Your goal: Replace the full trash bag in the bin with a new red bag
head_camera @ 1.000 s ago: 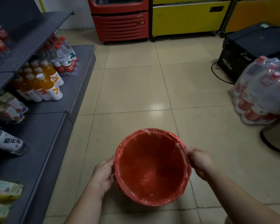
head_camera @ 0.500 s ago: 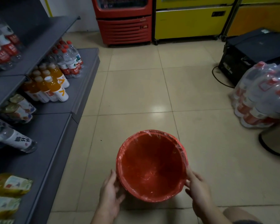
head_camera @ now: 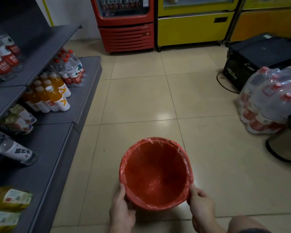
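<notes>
Both hands have slid down from the bin's sides to its near edge since a second ago. Now my left hand [head_camera: 122, 210] cups the lower left of the bin [head_camera: 183, 201], thumb up along the rim, fingers curled under and clamped on it. My right hand [head_camera: 201, 205] pinches the lower right rim the same way. Over the rim the red bag [head_camera: 155, 172] is stretched, lining the inside. This bin sits on the floor [head_camera: 208, 132], between the shelf [head_camera: 45, 157] and a pack of bottles [head_camera: 269, 101].
</notes>
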`<control>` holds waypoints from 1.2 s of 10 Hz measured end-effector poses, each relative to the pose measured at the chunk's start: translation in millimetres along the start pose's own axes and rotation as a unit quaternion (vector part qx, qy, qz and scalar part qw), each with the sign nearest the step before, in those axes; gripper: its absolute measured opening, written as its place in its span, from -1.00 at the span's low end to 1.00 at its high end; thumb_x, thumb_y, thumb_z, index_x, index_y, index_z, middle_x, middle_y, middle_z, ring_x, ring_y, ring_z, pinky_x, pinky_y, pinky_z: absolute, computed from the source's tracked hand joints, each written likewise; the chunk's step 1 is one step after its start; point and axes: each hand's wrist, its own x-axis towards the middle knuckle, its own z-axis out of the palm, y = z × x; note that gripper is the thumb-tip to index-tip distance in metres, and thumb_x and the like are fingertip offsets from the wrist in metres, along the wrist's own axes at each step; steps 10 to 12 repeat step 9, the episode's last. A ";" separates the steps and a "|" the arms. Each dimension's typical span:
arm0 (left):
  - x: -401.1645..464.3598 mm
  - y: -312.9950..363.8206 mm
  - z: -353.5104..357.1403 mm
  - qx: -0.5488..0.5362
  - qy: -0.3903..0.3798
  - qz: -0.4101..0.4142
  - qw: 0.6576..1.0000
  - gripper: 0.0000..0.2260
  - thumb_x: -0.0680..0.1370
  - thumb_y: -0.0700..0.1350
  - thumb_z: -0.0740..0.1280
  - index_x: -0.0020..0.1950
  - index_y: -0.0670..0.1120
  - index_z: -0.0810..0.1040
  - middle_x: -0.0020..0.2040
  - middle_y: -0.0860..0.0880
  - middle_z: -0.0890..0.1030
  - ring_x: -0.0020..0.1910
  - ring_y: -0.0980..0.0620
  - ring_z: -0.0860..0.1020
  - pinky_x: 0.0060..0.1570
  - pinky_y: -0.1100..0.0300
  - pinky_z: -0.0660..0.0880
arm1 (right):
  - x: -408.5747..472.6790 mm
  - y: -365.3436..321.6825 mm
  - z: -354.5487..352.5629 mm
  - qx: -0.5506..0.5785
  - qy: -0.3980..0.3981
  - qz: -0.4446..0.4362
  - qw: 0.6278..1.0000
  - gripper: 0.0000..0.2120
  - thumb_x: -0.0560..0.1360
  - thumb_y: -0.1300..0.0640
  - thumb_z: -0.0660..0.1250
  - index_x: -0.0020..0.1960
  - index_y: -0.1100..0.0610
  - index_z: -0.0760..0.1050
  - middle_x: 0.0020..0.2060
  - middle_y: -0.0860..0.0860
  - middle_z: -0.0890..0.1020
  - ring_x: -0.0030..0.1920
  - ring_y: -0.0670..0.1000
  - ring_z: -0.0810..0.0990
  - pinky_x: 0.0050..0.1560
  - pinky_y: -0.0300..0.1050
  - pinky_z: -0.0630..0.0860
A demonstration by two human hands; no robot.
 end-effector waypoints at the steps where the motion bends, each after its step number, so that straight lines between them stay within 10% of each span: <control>1: 6.0 -0.3 4.6 -0.028 0.027 0.011 0.999 -0.62 0.55 0.06 0.41 0.27 -0.14 0.62 0.19 -0.21 0.67 0.24 -0.25 0.57 0.34 -0.28 0.42 | 0.2 2.2 2.2 -0.012 0.008 -0.010 1.000 -0.55 0.45 -0.15 0.42 -0.37 0.22 0.58 -0.50 0.07 0.59 -0.38 0.07 0.52 -0.23 -0.01 0.51; 5: 22.6 -10.0 13.1 0.011 0.107 0.115 0.988 -0.91 0.60 -0.14 0.40 -0.06 -0.13 0.67 -0.08 -0.12 0.72 -0.06 -0.10 0.66 0.10 -0.01 0.57 | -7.0 9.0 4.7 -0.058 0.007 -0.055 0.997 -0.59 0.59 -0.08 0.27 -0.27 0.18 0.59 -0.45 0.10 0.62 -0.36 0.08 0.55 -0.23 -0.01 0.50; 12: 20.5 6.0 11.6 0.036 0.115 0.110 0.987 -0.72 0.54 -0.17 0.43 0.25 -0.15 0.63 0.11 -0.21 0.69 0.10 -0.27 0.64 0.18 -0.17 0.56 | -2.9 -1.9 4.7 -0.076 0.018 -0.036 0.996 -0.74 0.54 -0.09 0.36 -0.13 0.09 0.64 -0.25 0.06 0.71 -0.14 0.09 0.66 0.05 0.15 0.58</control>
